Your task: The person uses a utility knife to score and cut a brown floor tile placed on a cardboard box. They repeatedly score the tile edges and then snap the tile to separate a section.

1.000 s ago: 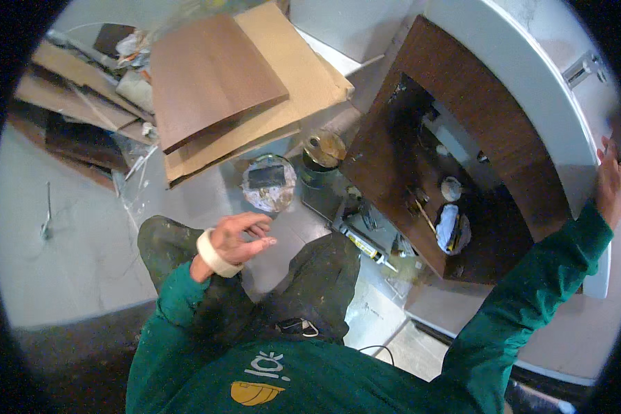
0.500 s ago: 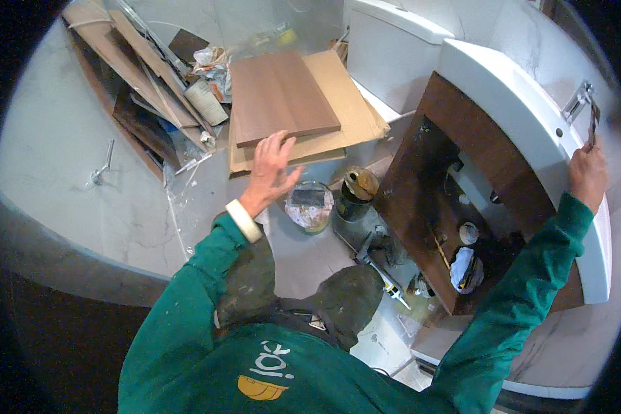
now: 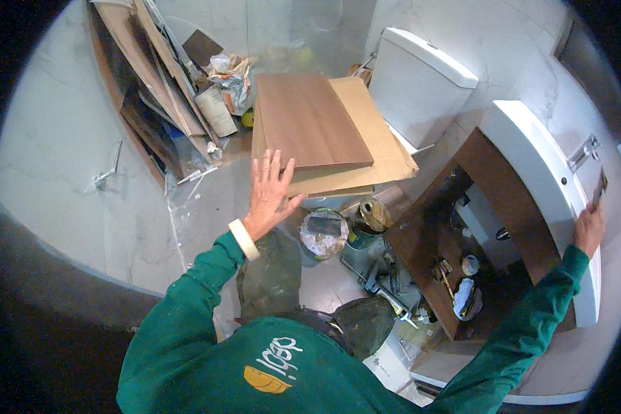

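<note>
My left hand (image 3: pixel 272 196) has its fingers spread at the near-left corner of a brown wood-grain panel (image 3: pixel 310 124). Its fingertips overlap the panel's edge in view; whether they touch it I cannot tell. The panel lies on a larger sheet of cardboard (image 3: pixel 386 148). Far to the right, my right hand (image 3: pixel 589 226) is closed around a thin, dark, flat-ended tool (image 3: pixel 603 183), too small to make out its kind. That hand is over the outer part of the white washbasin (image 3: pixel 531 162), close to the chrome tap (image 3: pixel 584 152).
Below the basin, an open brown cabinet (image 3: pixel 476 152) holds small items. A bucket (image 3: pixel 324 234), an open can (image 3: pixel 375 215) and a caulking gun (image 3: pixel 397 303) stand or lie before me. Wood offcuts (image 3: pixel 169 76) lean at the left wall, and a toilet tank (image 3: pixel 421 83) is behind.
The view has shifted, so the panel, toilet and basin appear farther right and lower. My left hand's fingers are more upright and spread. My right hand still holds the thin tool.
</note>
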Demonstrator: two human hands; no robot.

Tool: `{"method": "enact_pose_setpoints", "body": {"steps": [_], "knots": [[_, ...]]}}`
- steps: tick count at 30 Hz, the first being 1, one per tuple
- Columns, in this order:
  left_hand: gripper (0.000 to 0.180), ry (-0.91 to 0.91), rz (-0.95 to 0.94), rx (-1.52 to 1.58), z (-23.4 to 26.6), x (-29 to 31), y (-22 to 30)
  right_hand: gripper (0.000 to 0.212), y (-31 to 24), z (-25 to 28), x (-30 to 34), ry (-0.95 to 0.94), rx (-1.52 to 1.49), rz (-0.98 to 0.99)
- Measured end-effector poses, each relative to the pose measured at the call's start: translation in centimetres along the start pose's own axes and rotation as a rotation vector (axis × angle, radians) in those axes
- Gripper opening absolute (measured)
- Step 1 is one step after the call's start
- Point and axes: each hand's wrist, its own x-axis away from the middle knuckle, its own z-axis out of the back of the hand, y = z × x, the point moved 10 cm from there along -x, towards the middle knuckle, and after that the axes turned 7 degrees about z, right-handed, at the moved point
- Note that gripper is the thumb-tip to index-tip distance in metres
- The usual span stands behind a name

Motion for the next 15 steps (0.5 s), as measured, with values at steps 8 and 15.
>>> {"method": "enact_pose_setpoints", "body": {"steps": [8, 15], "knots": [[0.071, 0.085, 0.186, 0.257, 4.7, 2.8, -6.5, 0.052, -15.6, 12.2, 9.4, 0.352, -0.917, -0.166], [0.040, -0.396, 0.485, 1.452, -0.5, 4.6, 1.3, 0.043, -54.5, 2.9, 30.2, -0.891, -2.142, -0.761]]}}
